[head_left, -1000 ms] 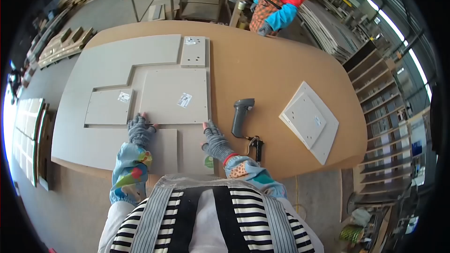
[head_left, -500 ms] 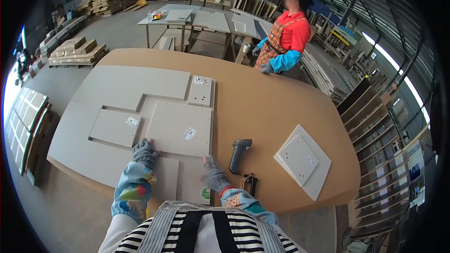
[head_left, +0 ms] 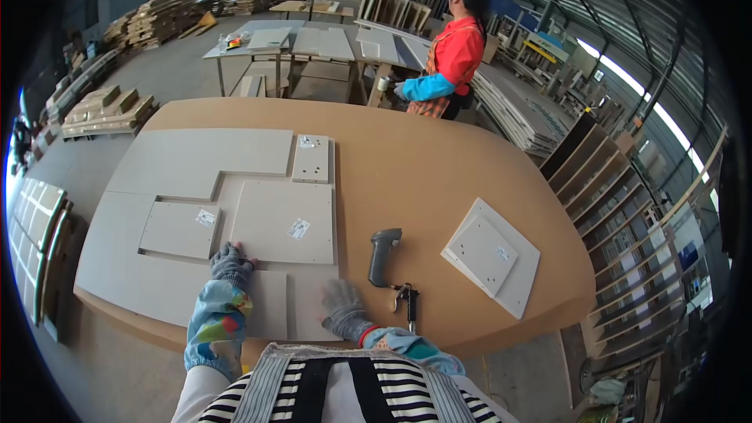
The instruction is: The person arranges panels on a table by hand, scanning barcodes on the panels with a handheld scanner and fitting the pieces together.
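Grey panels (head_left: 196, 149) of several sizes lie fitted together on the brown table. My left hand (head_left: 233, 263), in a grey fingerless glove, rests with fingers apart at the lower left corner of the large labelled panel (head_left: 274, 215), beside a smaller labelled panel (head_left: 176, 229). My right hand (head_left: 343, 309), slightly blurred, is over the lower right panels with its fingers spread and nothing held. A dark scanner (head_left: 381, 257) lies to its upper right, with a black air gun (head_left: 408, 303) just below.
Two stacked light panels (head_left: 489, 258) lie on the right of the brown table (head_left: 439, 157). Beyond the far edge stands a person in red (head_left: 454, 55). Behind are worktables (head_left: 321, 43), wood stacks (head_left: 160, 19) and, at the right, a slotted rack (head_left: 619, 219).
The view has tilted up. My right hand has left the large panel's lower right corner and moved down towards me. The co-worker has turned away, their hand off the table edge.
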`<state>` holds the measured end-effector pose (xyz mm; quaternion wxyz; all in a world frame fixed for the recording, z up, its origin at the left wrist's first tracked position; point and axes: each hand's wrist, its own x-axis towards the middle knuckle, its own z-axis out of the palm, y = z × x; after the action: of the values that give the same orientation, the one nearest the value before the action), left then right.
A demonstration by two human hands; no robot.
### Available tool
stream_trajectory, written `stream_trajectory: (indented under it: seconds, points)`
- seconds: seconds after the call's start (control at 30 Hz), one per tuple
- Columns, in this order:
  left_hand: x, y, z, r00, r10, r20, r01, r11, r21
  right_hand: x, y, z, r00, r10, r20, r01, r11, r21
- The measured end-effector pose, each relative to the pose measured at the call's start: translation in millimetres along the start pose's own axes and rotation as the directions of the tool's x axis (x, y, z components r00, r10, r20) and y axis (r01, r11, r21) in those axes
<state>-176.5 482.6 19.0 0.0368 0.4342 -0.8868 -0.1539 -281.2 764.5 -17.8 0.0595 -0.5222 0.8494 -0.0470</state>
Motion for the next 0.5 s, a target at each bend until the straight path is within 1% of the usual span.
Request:
stream_trajectory:
  seconds: [0.03,0.07,0.1,0.13,0.17,0.2,0.23,0.27,0.3,0.33,0.4,0.43,0.5]
  points:
    - [0.7,0.1,1.2,1.0,0.009,0.008,-0.009,1.0,0.002,-7.2,-5.4,-0.2,0.999,-0.026,-0.023,0.026,0.999,-0.034]
    - [1.6,0.0,3.2,1.0,0.007,-0.018,-0.007,1.0,-0.001,-11.8,-6.2,13.7,0.993,-0.072,-0.097,0.071,0.997,-0.01]
    - [2.0,-1.6,6.5,0.999,0.002,-0.04,-0.002,1.0,-0.003,-14.5,-5.0,18.3,0.994,-0.061,-0.087,0.061,0.998,-0.003]
    - [4.3,-4.4,10.5,0.997,0.04,-0.071,-0.041,0.999,-0.008,-17.3,-6.3,19.6,0.988,-0.111,-0.104,0.114,0.993,0.027]
    - [4.4,-9.6,16.9,0.986,0.082,-0.144,-0.084,0.996,-0.01,-21.8,-10.8,23.0,0.979,-0.167,-0.113,0.175,0.982,0.065]
    - [2.3,-6.9,12.4,0.986,0.102,-0.136,-0.102,0.995,0.006,-26.3,-17.9,14.7,0.981,-0.172,-0.087,0.172,0.985,-0.01]
    - [0.3,-5.7,12.0,0.98,0.102,-0.172,-0.103,0.995,0.003,-29.8,-22.7,10.3,0.981,-0.185,-0.053,0.186,0.982,0.019]
    - [-4.0,-3.0,8.1,0.973,0.109,-0.204,-0.111,0.994,0.0,-29.3,-23.7,5.0,0.983,-0.181,-0.031,0.181,0.984,-0.004]
    - [-5.6,-3.0,6.1,0.972,0.122,-0.201,-0.126,0.992,-0.006,-28.8,-24.5,1.7,0.985,-0.174,-0.016,0.174,0.984,-0.035]
    - [-1.0,-7.0,10.4,0.979,0.104,-0.176,-0.103,0.995,0.011,-29.5,-25.5,0.3,0.984,-0.18,-0.001,0.18,0.983,-0.026]
    - [5.0,-8.3,13.8,0.987,0.081,-0.136,-0.079,0.997,0.025,-34.1,-26.6,-0.4,0.975,-0.22,-0.042,0.221,0.975,0.023]
    - [3.5,-5.1,10.2,0.992,0.063,-0.113,-0.06,0.998,0.03,-34.9,-25.3,2.9,0.975,-0.219,-0.023,0.22,0.975,0.03]
    - [-0.5,-0.3,3.5,0.998,0.03,-0.063,-0.028,0.999,0.034,-35.9,-22.2,14.1,0.962,-0.265,-0.067,0.265,0.964,-0.011]
